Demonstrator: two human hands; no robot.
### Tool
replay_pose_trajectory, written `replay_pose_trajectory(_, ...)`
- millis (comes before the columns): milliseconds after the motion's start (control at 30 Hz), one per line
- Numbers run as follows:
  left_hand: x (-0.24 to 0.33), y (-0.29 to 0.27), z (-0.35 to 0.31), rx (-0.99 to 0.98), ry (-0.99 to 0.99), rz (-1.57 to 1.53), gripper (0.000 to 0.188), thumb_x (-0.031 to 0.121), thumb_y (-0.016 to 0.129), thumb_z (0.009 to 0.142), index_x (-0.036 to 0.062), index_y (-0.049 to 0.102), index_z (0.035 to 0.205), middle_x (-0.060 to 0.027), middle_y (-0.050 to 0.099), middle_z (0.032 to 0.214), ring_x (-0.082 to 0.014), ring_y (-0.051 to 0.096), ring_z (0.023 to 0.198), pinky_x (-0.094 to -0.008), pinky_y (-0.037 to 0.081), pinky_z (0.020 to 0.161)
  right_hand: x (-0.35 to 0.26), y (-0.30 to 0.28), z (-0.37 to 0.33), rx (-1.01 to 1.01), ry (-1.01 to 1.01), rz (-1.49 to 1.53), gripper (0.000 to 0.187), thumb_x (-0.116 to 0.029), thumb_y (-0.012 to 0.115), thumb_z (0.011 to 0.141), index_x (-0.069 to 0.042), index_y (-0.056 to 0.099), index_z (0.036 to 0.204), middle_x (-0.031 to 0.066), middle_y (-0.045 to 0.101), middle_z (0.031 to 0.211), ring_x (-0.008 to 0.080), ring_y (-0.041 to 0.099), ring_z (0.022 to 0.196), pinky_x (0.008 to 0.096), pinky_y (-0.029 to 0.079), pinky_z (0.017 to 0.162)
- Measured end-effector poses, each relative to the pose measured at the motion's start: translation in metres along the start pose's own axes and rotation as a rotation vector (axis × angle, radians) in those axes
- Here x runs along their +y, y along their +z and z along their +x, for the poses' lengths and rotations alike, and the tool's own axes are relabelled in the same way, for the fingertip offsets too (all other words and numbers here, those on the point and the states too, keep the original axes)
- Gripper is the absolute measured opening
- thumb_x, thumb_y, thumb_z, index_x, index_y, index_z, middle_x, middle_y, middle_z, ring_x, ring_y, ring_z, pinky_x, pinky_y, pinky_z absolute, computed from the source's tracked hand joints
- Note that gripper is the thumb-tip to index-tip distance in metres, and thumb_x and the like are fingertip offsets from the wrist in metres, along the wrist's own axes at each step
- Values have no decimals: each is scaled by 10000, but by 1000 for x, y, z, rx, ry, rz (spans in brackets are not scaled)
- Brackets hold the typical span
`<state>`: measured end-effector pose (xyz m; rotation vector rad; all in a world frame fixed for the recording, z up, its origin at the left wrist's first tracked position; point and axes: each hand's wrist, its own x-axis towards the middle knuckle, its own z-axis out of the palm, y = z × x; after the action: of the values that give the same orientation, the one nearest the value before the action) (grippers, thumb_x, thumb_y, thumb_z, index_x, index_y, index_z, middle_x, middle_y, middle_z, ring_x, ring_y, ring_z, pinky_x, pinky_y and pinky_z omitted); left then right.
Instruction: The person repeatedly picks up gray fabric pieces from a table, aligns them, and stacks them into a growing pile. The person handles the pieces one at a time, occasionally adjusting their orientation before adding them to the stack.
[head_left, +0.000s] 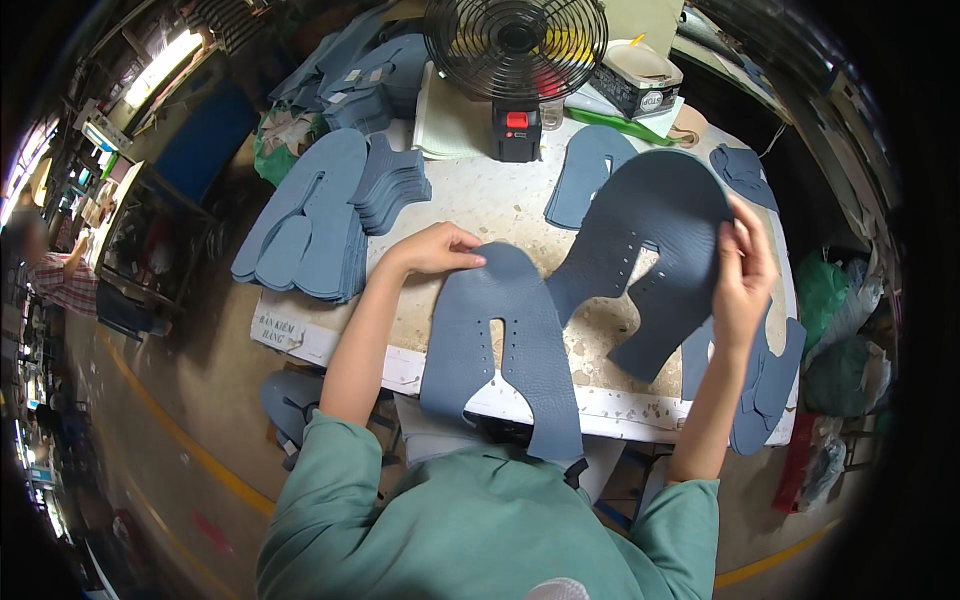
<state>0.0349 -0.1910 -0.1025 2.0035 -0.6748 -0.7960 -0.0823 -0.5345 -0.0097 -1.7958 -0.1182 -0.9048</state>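
Observation:
My left hand (438, 249) pinches the rounded top edge of a blue-grey leather shoe upper piece (505, 285). That piece has a central slot with punched holes on both sides, and its two legs hang over the table's near edge toward my lap. In my right hand (748, 268) is a second blue leather shoe upper piece (660, 200), gripped at its right edge. It is raised and tilted above the table, with a similar slot and rows of holes. The left leg of this second piece comes close to the first; whether they touch I cannot tell.
Stacks of blue cut pieces (312, 210) stand on the white table (420, 360) at left, with more piles (375, 75) behind. A black fan (516, 60) is at the far middle. Other cut pieces (765, 385) lie at right. Bags (850, 375) crowd the right side.

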Motion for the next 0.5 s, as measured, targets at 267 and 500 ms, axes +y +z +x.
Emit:
replay_pose_trajectory(267, -7, 24, 42, 40, -134, -839, 307, 137, 551, 924, -54, 560, 1164, -88, 647, 1039, -110, 640, 875, -221, 527, 793, -49, -42, -20, -103, 153, 386, 314, -37, 529, 902, 29, 533, 1209, 116, 632, 1081, 122, 594, 972, 224, 428, 879)
replay_pose_trajectory(500, -7, 25, 46, 123, -200, -797, 318, 124, 529, 927, -60, 541, 1186, -111, 630, 1069, -132, 633, 913, -239, 527, 812, -6, 0, -26, -204, 560, 474, 366, -86, 579, 885, 8, 528, 1234, 33, 608, 974, 61, 569, 818, 195, 466, 726)
